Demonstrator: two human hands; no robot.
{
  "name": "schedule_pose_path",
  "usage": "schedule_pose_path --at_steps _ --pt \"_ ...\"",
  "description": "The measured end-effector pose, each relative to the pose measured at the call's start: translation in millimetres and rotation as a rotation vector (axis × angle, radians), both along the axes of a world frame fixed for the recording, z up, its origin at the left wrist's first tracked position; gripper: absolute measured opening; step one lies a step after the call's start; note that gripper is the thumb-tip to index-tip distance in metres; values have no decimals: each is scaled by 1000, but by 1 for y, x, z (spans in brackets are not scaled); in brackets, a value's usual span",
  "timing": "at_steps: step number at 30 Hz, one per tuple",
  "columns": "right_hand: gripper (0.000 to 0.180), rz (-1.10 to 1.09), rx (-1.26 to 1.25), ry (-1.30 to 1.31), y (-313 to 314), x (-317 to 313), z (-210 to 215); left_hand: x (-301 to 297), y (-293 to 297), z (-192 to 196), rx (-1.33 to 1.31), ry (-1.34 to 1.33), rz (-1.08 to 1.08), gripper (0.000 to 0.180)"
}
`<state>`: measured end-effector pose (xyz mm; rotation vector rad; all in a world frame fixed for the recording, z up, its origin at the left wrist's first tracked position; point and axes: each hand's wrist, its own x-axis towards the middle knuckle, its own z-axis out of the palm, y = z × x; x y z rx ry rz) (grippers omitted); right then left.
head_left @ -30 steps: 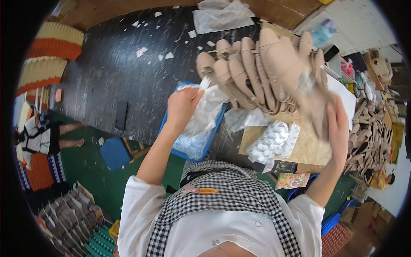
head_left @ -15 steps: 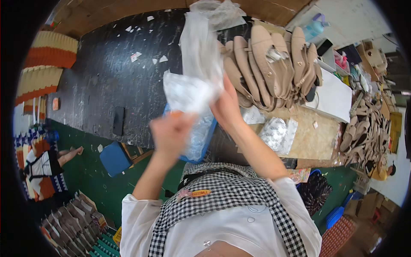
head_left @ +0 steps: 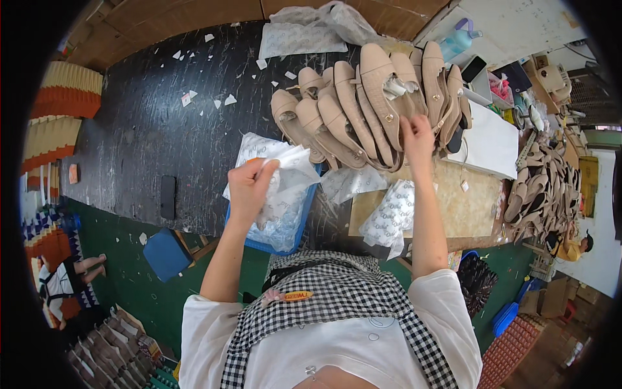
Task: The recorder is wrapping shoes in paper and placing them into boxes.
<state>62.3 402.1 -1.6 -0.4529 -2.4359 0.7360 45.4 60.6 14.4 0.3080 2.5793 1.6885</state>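
Pinching paper (head_left: 291, 170), the left hand (head_left: 250, 185) is closed; the right hand (head_left: 418, 135), curled at a shoe (head_left: 377, 84), grip unclear, seems mid-pickup: lifting needs a firm hold.

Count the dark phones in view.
2: a dark phone lying on the black table, left of the left hand; a second phone near the blue bottle, upper right. More may be hidden.

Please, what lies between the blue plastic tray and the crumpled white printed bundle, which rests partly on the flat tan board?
In the head view, a strip of black tabletop and the tan board's left margin lie between tray and bundle.
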Motion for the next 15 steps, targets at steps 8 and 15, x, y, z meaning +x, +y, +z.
schedule_pose_path --at_steps 8,15 --pt "41 419 -288 -242 -36 38 19 4 -8 -9 -217 20 -26 33" --pt "51 853 -179 -367 -91 87 74 1 -51 -23 -533 14 141 28"
